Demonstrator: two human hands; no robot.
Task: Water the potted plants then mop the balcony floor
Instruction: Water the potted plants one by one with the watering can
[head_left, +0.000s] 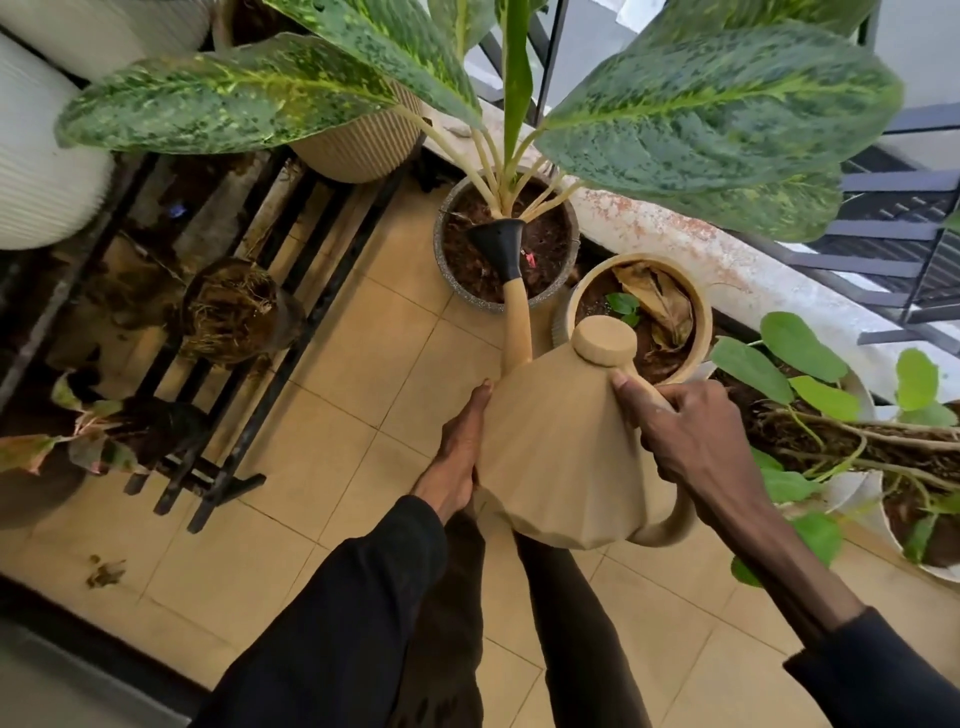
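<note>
A beige ribbed watering can (561, 467) hangs tilted forward in the middle of the head view. My right hand (691, 441) grips its handle near the round lid. My left hand (457, 457) presses flat against the can's left side. The can's long spout ends in a black rose (498, 247) over the dark soil of a speckled grey pot (452, 270). That pot holds a tall plant with big mottled green leaves (717, 114). No water stream is visible.
A beige pot (698, 306) with a dry leaf stands right of the grey pot. Leafy white pots (857, 395) line the right wall. A black metal rack (270, 291) with pots stands at the left. The floor is tan tile (332, 415) with a bit of debris (106, 571).
</note>
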